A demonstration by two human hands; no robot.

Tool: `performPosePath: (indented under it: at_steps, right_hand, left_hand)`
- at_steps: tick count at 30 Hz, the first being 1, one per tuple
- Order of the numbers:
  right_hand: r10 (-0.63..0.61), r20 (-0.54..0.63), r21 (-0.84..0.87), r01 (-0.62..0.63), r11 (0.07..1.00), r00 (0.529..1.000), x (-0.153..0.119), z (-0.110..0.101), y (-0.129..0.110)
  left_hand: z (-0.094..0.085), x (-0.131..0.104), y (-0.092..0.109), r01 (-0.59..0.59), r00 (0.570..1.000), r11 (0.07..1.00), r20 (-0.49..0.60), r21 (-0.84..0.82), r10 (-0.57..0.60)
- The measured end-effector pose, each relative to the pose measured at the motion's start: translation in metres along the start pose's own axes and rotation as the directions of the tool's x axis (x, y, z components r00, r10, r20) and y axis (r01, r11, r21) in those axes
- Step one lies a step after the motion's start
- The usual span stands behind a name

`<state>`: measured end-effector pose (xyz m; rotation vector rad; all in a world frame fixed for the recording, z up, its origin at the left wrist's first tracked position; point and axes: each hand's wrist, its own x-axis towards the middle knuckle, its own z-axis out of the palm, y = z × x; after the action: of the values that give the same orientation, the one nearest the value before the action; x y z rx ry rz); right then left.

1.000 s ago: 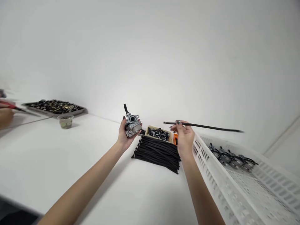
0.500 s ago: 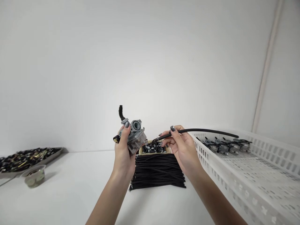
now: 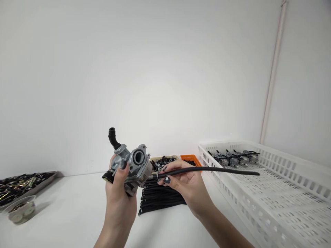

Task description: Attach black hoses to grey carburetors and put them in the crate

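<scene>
A grey metal carburetor (image 3: 134, 168) with a short black rubber elbow on top is gripped by my left hand (image 3: 119, 186), thumb across its front. My right hand (image 3: 181, 181) pinches a long black hose (image 3: 219, 169) near one end, and that end meets the lower right side of the carburetor; whether it is seated on the fitting is too small to tell. The rest of the hose reaches out to the right. Below the hands lies a bundle of black hoses (image 3: 161, 198) on the white table.
Behind the hose bundle are a cream tray (image 3: 177, 157) of small parts and an orange basket (image 3: 198, 162). A white crate (image 3: 232, 193) with several carburetors stands right. At left are a parts tray (image 3: 51, 181) and a clear cup (image 3: 22, 212).
The hose end has come from beside the carburetor to its lower right side, and both hands now look closer and lower. The view has shifted, revealing the orange basket.
</scene>
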<state>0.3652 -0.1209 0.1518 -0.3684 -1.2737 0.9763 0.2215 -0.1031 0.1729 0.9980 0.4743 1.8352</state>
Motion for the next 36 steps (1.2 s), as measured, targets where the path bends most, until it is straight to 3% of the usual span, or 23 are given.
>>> performPosePath:
  at_steps: [8,14,21,27,36]
  right_hand:
    - [0.006,-0.090,-0.082,-0.014,0.997,0.996,-0.0033,-0.0025,0.0010]
    - [-0.117,-0.098,-0.203,0.095,0.975,0.988,-0.0040,-0.0031,0.0023]
    - [-0.081,0.006,-0.206,0.081,0.975,0.997,-0.0043,-0.0042,0.0000]
    - [0.073,0.068,-0.061,-0.069,0.996,0.995,0.0004,-0.0067,0.0059]
    - [0.038,0.113,-0.111,-0.025,0.994,0.993,-0.0007,-0.0065,0.0051]
  left_hand:
    - [0.0006,-0.0049,0.0023,0.022,0.999,1.000,0.031,0.020,-0.023]
    - [-0.0002,-0.0055,0.0028,0.051,0.998,0.999,0.036,-0.004,-0.051]
    - [0.0013,-0.0052,0.0005,0.001,1.000,1.000,0.029,0.005,-0.001]
    - [0.0015,-0.0014,-0.0029,-0.058,0.998,0.998,0.028,0.003,0.058]
    - [0.0027,-0.0063,0.0017,-0.159,0.982,0.987,0.099,-0.009,0.159]
